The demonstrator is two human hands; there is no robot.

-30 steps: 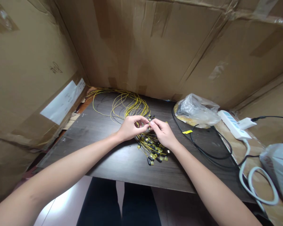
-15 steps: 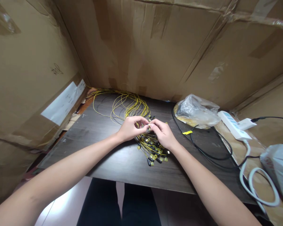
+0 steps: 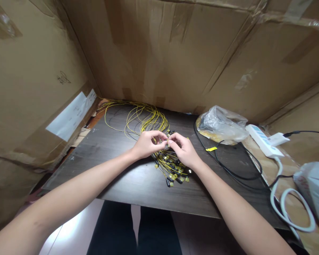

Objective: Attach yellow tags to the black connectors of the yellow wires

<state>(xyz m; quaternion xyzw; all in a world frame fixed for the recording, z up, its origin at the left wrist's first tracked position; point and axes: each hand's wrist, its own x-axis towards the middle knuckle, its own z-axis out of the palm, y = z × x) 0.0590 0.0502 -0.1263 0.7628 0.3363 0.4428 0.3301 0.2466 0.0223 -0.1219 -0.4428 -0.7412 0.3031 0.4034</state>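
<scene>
My left hand (image 3: 149, 143) and my right hand (image 3: 184, 150) meet over a bundle of thin yellow cables (image 3: 154, 118). Both are closed in a pinch, fingertips almost touching. Between them is a small piece, mostly hidden by the fingers; it seems to be one of the cable ends. Below and between the hands, several black connectors with clear yellow caps (image 3: 172, 177) lie fanned out on the dark wooden table (image 3: 122, 184). The cables loop from there towards the back left corner.
Cardboard walls (image 3: 159, 53) enclose the table at the back and sides. To the right lie a clear plastic bag (image 3: 220, 124), a black cable (image 3: 228, 171) with a yellow tag (image 3: 211, 149), a white power strip (image 3: 264, 141) and its white cord (image 3: 297, 230). A whitish bag (image 3: 315, 187) stands at the right edge.
Both hands stay in nearly the same place. The right fingers have shifted slightly at the pinch; the cables and connectors lie as before.
</scene>
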